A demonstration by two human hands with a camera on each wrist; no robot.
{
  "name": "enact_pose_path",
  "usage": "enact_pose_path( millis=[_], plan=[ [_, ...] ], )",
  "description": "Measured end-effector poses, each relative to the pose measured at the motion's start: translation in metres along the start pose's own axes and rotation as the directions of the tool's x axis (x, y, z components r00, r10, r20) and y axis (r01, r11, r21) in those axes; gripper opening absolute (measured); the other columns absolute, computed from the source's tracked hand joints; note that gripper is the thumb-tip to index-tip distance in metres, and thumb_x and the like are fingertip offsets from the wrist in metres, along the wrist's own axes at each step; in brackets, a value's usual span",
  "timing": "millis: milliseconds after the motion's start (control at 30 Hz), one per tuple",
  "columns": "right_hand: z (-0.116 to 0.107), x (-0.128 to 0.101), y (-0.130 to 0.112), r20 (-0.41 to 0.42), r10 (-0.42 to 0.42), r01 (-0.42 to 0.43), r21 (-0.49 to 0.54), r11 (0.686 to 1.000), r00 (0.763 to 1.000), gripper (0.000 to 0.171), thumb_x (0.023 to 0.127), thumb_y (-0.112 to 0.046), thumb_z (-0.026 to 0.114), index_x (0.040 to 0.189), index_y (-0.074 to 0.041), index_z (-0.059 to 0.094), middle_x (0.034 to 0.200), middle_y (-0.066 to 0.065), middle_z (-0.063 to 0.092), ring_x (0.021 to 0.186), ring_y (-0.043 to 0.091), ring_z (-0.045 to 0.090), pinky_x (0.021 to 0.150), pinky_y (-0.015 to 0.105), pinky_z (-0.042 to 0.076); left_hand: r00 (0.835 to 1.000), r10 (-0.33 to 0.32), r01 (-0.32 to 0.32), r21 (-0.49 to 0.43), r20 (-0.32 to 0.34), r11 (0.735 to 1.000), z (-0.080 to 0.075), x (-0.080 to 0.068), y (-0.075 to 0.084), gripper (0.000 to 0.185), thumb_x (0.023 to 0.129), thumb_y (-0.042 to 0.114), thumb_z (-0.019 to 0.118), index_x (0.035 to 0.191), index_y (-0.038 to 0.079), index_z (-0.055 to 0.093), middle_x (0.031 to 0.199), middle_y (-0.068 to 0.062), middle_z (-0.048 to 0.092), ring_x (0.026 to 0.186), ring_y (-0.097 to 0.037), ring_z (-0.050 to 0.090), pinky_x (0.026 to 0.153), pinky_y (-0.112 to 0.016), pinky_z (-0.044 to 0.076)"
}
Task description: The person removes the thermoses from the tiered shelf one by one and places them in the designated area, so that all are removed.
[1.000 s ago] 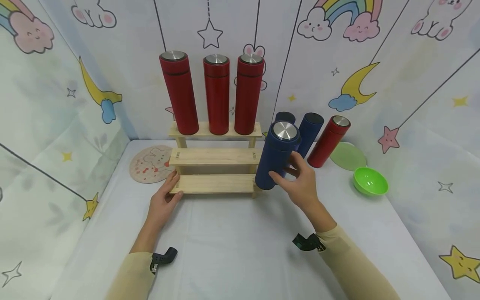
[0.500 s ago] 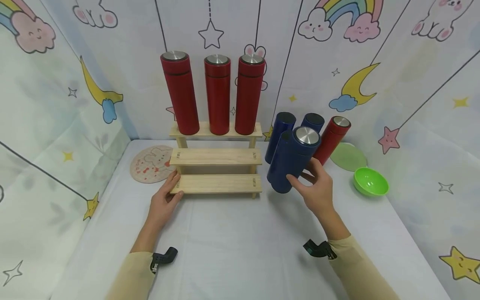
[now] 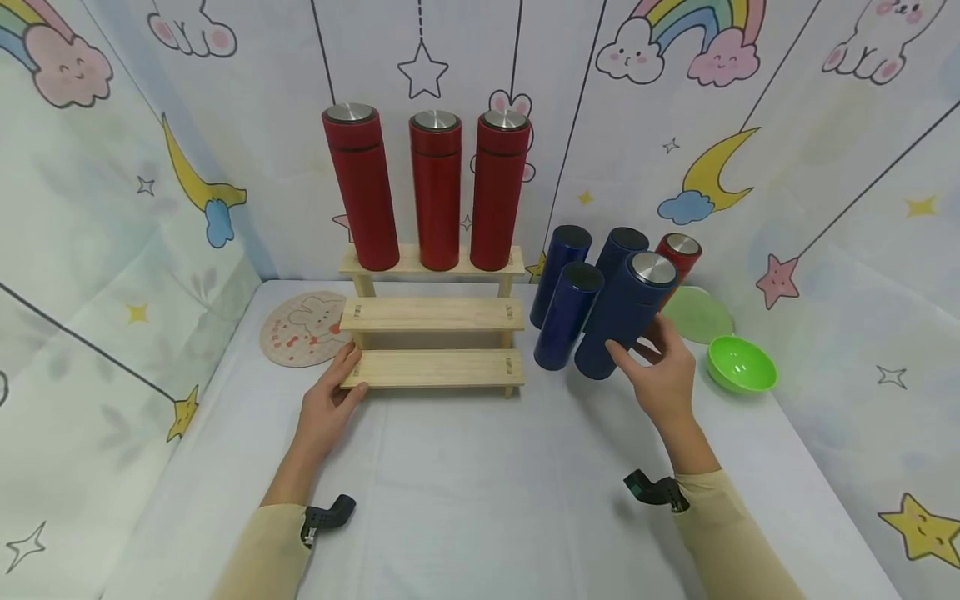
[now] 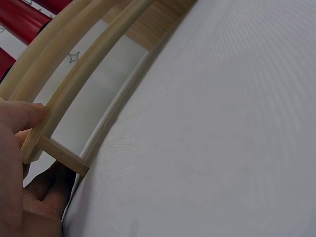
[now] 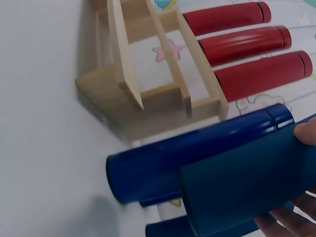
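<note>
A: Start with the right hand [image 3: 662, 375].
B: Right of centre in the head view, grasping a silver-lidded blue bottle [image 3: 624, 312]. Thumb on the near side, fingers round the far side; in the right wrist view they show at the right edge.
A: Base of that bottle on the table [image 3: 450, 492], or off it?
B: Cannot tell.
A: And the left hand [image 3: 327, 404]?
B: Left of centre, gripping the wooden rack [image 3: 435, 367] at the left end of its lowest board. Left wrist view: thumb on the board, fingers behind and below.
A: Rack's load?
B: 3 boards, stepped, mid-frame. On the top board, 3 red bottles [image 3: 436, 196], silver lids, spaced in a row.
A: Near the held bottle?
B: 3 dark-topped blue bottles: a front bottle [image 3: 567, 321] just to its left, 2 rear bottles [image 3: 558, 275] behind. A further red bottle [image 3: 678, 254], partly hidden by the held bottle.
A: Edges?
B: Green bowl [image 3: 742, 364] and flat green mat [image 3: 697, 315] at right; round rabbit-print mat [image 3: 300, 329] at left, beside the rack. Cartoon-print cloth [image 3: 465, 50] across the top of the frame.
</note>
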State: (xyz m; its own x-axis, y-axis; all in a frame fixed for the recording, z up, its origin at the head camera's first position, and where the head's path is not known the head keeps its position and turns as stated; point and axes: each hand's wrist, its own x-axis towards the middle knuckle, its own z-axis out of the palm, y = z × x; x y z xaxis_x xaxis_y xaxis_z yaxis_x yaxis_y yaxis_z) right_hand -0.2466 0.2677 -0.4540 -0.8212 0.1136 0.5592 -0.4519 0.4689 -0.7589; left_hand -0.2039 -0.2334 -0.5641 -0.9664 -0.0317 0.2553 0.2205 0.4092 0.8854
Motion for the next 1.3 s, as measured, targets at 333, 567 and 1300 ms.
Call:
enact_pose_path(
  millis=[333,567,1300],
  plan=[
    [-0.004,0.010,0.024,-0.039,0.036,-0.037,-0.016,0.999,0.999,0.064,0.088,-0.001,0.089,0.146,-0.003,0.063,0.131,0.012,0.071,0.114,0.007,0.067,0.095,0.020,0.057,1.000,-0.007,0.007,-0.006,-0.002,1.000,-0.001,0.000,-0.001,0.061,0.107,0.012,0.071,0.164,0.007,0.048,0.176,-0.010,0.030,0.158,-0.034,0.035,0.103,-0.005,0.039],
    [0.005,0.010,0.020,-0.062,0.090,-0.092,-0.033,0.995,0.994,0.060,0.089,0.000,0.087,0.143,0.005,0.061,0.130,0.022,0.069,0.112,0.008,0.067,0.100,0.044,0.060,1.000,-0.009,0.009,0.006,0.001,1.000,-0.002,0.001,0.000,0.061,0.108,0.013,0.070,0.164,0.008,0.048,0.177,-0.007,0.030,0.158,-0.033,0.034,0.104,-0.005,0.039],
    [0.013,0.003,0.082,-0.047,0.163,-0.165,-0.038,0.986,0.985,0.061,0.093,-0.014,0.089,0.147,-0.007,0.061,0.133,0.011,0.069,0.122,0.026,0.068,0.103,0.048,0.058,1.000,0.007,-0.007,-0.018,-0.003,1.000,0.001,0.000,-0.002,0.060,0.107,0.011,0.070,0.163,0.005,0.048,0.176,-0.008,0.031,0.157,-0.035,0.035,0.104,-0.006,0.041]
  ],
)
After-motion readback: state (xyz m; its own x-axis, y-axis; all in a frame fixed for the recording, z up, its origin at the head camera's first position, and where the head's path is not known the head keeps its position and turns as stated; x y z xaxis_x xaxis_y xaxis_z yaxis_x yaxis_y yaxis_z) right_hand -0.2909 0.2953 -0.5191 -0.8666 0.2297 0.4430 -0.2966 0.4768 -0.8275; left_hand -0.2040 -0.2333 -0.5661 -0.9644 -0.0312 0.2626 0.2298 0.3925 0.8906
